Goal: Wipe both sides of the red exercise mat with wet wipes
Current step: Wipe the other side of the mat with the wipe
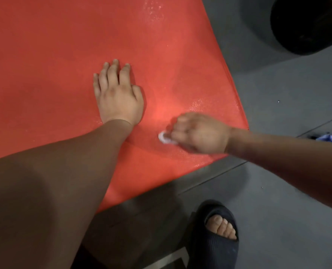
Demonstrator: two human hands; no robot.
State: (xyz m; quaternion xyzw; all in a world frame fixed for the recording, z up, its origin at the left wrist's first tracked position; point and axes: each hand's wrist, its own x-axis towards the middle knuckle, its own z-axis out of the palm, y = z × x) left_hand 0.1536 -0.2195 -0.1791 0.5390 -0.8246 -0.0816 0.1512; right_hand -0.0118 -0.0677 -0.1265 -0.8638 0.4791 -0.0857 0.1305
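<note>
a: left hand (118,96) lies flat, fingers spread, palm pressed on the red mat (44,55), gripping nothing. right hand (198,133) is closed around a bunched white wet wipe (164,138), which touches the mat surface just beside the near corner.

b: mat location?

a: spread on the grey floor (277,113), upper face exposed. its near edge runs past a dark slipper (215,233). wet sheen shows around the wipe and at the far end of the mat.

b: handling characteristics?

a: judged thin, light and flexible; the right edge curves rather than lying straight. the damp, textured face is probably slick under the palm. the flat left hand likely serves as an anchor so the mat does not creep during strokes.

b: grip point for turning it over?

a: take the free corner or the long edge near the right hand, pinched with both hands well apart, so the sheet peels and folds over without dragging. the underside is not visible, so its condition cannot be stated.
</note>
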